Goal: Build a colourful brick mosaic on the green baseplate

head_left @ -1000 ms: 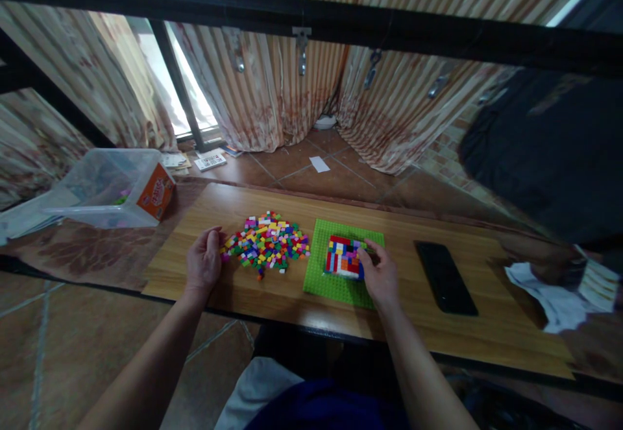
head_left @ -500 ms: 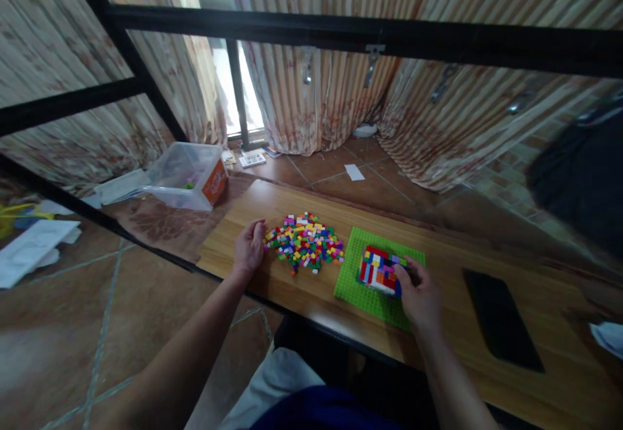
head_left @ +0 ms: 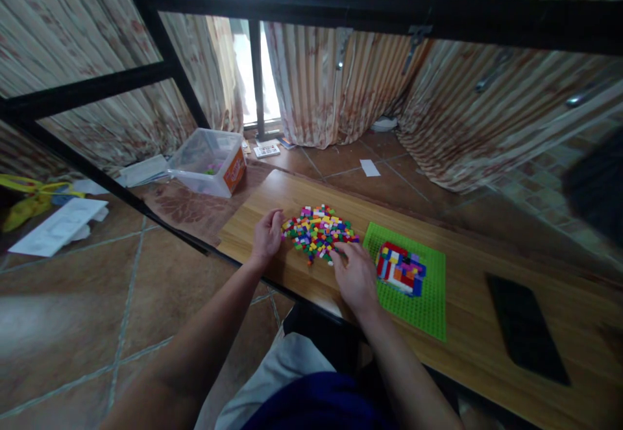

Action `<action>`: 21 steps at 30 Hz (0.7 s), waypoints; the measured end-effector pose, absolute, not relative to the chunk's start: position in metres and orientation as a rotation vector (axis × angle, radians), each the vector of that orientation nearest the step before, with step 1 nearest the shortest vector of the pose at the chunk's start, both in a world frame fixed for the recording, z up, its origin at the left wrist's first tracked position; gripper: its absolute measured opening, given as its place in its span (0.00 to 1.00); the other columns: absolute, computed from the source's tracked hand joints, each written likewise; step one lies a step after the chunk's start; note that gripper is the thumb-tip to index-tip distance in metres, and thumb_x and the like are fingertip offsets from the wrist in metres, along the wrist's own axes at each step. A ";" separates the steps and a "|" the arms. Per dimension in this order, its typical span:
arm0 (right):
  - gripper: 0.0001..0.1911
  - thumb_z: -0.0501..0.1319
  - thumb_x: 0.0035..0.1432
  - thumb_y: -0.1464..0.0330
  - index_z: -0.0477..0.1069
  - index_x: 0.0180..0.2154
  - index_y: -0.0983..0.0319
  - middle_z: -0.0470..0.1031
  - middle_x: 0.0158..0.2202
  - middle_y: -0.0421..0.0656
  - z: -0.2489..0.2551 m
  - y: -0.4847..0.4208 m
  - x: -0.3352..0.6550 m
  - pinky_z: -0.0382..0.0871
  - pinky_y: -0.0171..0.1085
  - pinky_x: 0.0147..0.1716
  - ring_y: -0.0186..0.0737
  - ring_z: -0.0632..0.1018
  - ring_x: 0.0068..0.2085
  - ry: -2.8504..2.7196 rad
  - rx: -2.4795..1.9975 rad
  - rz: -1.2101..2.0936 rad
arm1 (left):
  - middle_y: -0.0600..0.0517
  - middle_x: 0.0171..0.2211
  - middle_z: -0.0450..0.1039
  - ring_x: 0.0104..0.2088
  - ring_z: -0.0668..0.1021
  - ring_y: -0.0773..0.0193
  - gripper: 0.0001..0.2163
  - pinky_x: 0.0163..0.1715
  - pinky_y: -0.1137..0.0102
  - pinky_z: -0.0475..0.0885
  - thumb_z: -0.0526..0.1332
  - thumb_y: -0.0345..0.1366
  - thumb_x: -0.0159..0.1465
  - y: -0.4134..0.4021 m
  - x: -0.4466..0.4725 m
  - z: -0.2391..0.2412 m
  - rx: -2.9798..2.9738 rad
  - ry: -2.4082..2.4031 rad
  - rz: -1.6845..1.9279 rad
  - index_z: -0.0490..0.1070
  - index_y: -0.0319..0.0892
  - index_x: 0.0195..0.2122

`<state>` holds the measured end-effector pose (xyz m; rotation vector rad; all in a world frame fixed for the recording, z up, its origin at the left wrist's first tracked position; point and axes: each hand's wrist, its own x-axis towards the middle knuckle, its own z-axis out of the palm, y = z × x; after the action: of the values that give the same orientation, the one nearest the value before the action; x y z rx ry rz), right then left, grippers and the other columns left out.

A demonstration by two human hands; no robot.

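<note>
A heap of small coloured bricks [head_left: 318, 229] lies on the wooden tabletop [head_left: 467, 300]. My left hand [head_left: 267, 235] rests at the heap's left edge, fingers curled against the bricks. My right hand [head_left: 354, 274] sits at the heap's right front edge, its fingertips down among the bricks; whether they pinch one is hidden. To the right, a green baseplate [head_left: 423, 294] carries a patch of red, blue, white and orange bricks [head_left: 400, 269], apart from both hands.
A black phone [head_left: 527, 327] lies flat on the table's right side. A clear plastic box with an orange label [head_left: 210, 170] stands at the far left on a brown mat. Black frame bars [head_left: 341, 11] cross overhead. Papers lie on the tiled floor at left.
My right hand left the bricks on the green baseplate and moved left to the loose heap. My left hand stayed at the heap's left edge. The view swung left.
</note>
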<state>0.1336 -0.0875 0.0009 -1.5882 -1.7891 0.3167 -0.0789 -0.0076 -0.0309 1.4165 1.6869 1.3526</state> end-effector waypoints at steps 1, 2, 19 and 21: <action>0.12 0.55 0.61 0.62 0.75 0.39 0.58 0.75 0.36 0.46 -0.004 -0.082 0.128 0.66 0.45 0.44 0.47 0.72 0.41 -1.786 -1.611 0.293 | 0.47 0.37 0.78 0.40 0.78 0.60 0.17 0.43 0.67 0.71 0.51 0.44 0.66 -0.008 -0.079 -0.031 1.413 1.687 1.351 0.74 0.40 0.45; 0.10 0.57 0.60 0.62 0.75 0.37 0.57 0.75 0.35 0.46 -0.008 -0.078 0.125 0.65 0.45 0.43 0.47 0.72 0.40 -1.777 -1.628 0.267 | 0.47 0.37 0.78 0.41 0.78 0.60 0.17 0.43 0.67 0.71 0.51 0.44 0.66 -0.007 -0.079 -0.031 1.414 1.691 1.348 0.74 0.40 0.44; 0.13 0.52 0.62 0.66 0.74 0.42 0.60 0.78 0.41 0.47 0.007 -0.091 0.137 0.68 0.43 0.44 0.44 0.77 0.42 -1.581 -1.620 0.512 | 0.47 0.38 0.78 0.41 0.78 0.59 0.17 0.45 0.66 0.70 0.53 0.44 0.65 -0.006 -0.080 -0.031 1.451 1.744 1.324 0.75 0.40 0.44; 0.14 0.52 0.62 0.66 0.75 0.42 0.61 0.78 0.43 0.48 0.005 -0.095 0.142 0.68 0.44 0.45 0.45 0.77 0.44 -1.546 -1.621 0.508 | 0.47 0.38 0.78 0.41 0.78 0.59 0.17 0.45 0.66 0.70 0.52 0.44 0.65 -0.006 -0.080 -0.032 1.452 1.735 1.325 0.75 0.40 0.44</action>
<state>0.1420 -0.0953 0.0053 -1.6213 -1.5461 0.5077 -0.0802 -0.0062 -0.0316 1.4521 1.7351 1.3249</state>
